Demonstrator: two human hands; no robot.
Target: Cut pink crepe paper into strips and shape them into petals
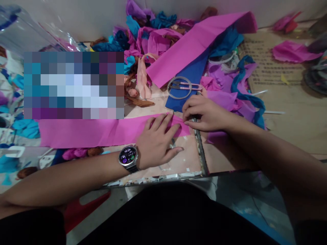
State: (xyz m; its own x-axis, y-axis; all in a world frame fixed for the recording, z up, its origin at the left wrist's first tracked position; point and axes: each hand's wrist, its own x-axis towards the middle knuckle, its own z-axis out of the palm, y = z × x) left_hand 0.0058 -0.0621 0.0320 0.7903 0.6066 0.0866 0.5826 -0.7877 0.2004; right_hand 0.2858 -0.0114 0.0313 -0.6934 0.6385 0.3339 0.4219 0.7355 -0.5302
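A long pink crepe paper strip (pixel 112 132) lies across the table in front of me. My left hand (pixel 159 137), with a watch (pixel 128 158) on its wrist, rests flat on the strip near its right end, fingers spread. At that end the fingers of my right hand (pixel 203 114) are curled, thumb and forefinger pinching the strip's edge. Just beyond my right hand, a pair of thread snips (pixel 196 87) with pink handles and a wire ring (pixel 169 92) lie on a dark blue piece (pixel 176 102). A second wide pink strip (pixel 201 41) slants over the pile behind.
Crumpled pink, blue and brown scraps (pixel 163 41) heap up at the back. Purple pieces (pixel 219 76) and a teal strip (pixel 240 81) lie to the right, beside a cardboard sheet (pixel 265 68). Clear plastic (pixel 33 34) stands back left. A pixelated patch hides part of the left.
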